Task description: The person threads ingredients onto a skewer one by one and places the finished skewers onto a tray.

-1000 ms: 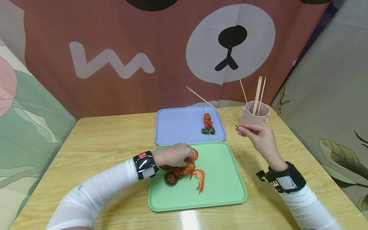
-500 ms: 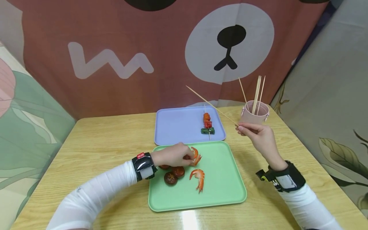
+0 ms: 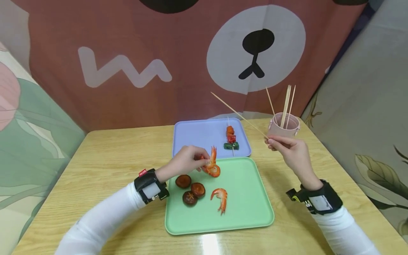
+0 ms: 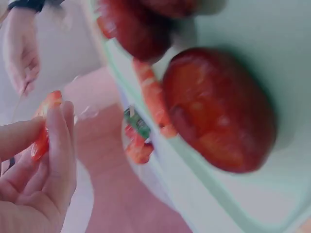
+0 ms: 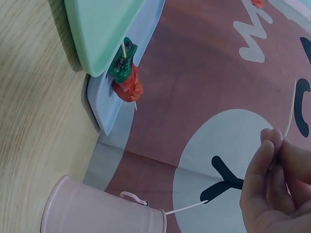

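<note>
My left hand [image 3: 188, 160] pinches an orange shrimp [image 3: 213, 156] between thumb and fingers, above the far left part of the green tray [image 3: 245, 212]. Just under it a second shrimp [image 3: 215, 171] shows on the tray. A third shrimp [image 3: 221, 199] lies nearer the middle. Three brown mushrooms [image 3: 198, 190] sit on the tray's left side; one mushroom [image 4: 218, 111] looms large in the left wrist view. To the right, my right hand [image 3: 292, 154] pinches a thin bamboo skewer [image 3: 237, 113] near its lower end, the other end slanting up and left.
Behind the green tray is a blue-purple tray [image 3: 199, 140] bearing a loaded skewer [image 3: 231, 137] with orange, red and green pieces. A pink bucket [image 3: 283, 129] with several bare skewers [image 3: 285, 106] stands at the back right. A printed cloth [image 3: 127, 102] hangs behind the wooden table [image 3: 127, 152].
My left hand has lifted a shrimp off the green tray and drawn back up and left, uncovering the mushrooms. The right hand with its skewer has shifted slightly right.
</note>
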`<act>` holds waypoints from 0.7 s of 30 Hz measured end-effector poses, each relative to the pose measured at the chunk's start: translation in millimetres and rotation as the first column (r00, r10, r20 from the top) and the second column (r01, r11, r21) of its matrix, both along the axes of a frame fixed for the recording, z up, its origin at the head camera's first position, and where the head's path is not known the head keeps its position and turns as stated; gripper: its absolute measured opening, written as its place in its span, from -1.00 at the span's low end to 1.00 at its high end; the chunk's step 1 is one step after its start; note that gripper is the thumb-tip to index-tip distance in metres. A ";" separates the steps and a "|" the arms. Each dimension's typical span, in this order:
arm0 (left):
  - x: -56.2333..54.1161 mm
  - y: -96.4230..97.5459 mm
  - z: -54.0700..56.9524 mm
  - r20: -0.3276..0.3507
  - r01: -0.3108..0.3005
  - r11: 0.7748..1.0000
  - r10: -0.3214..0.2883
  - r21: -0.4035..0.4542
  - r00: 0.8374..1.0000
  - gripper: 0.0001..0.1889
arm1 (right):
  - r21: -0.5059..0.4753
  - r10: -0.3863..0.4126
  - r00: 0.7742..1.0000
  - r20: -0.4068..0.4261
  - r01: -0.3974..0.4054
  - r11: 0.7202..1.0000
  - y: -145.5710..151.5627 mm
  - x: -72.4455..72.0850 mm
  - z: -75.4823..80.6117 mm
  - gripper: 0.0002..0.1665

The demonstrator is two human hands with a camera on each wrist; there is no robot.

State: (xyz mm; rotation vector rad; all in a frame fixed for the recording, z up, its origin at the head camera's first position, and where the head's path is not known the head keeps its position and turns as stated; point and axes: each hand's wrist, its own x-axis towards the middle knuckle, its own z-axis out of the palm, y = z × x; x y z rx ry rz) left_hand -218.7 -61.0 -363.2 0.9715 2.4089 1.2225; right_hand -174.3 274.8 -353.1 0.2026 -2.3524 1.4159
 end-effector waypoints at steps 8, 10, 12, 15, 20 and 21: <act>-0.4 -21.2 17.0 0.165 -0.181 0.956 0.145 0.231 0.976 -0.88 | -0.005 0.016 1.000 -0.011 -0.016 1.000 -5.6 -1.1 2.4 -0.74; -0.1 -25.4 22.0 0.173 -0.210 0.944 0.169 0.255 0.970 -0.84 | -0.013 0.023 1.000 -0.011 -0.023 1.000 -7.0 -1.7 2.9 -0.73; -0.1 -28.7 26.7 0.180 -0.236 0.932 0.191 0.276 0.965 -0.82 | -0.015 0.028 1.000 -0.013 -0.028 0.999 -7.9 -2.2 3.3 -0.73; -0.2 -32.1 32.9 0.174 -0.270 0.915 0.226 0.300 0.958 -0.79 | -0.019 0.035 0.999 -0.020 -0.035 0.999 -8.9 -2.8 4.6 -0.73; 0.1 -35.4 39.4 0.228 -0.339 0.853 0.266 0.397 0.937 -0.78 | -0.026 0.052 0.998 -0.038 -0.053 0.998 -11.9 -2.9 7.6 -0.73; 0.1 -36.0 40.2 0.256 -0.355 0.830 0.265 0.429 0.930 -0.78 | -0.027 0.053 0.998 -0.041 -0.054 0.998 -12.7 -2.9 8.0 -0.73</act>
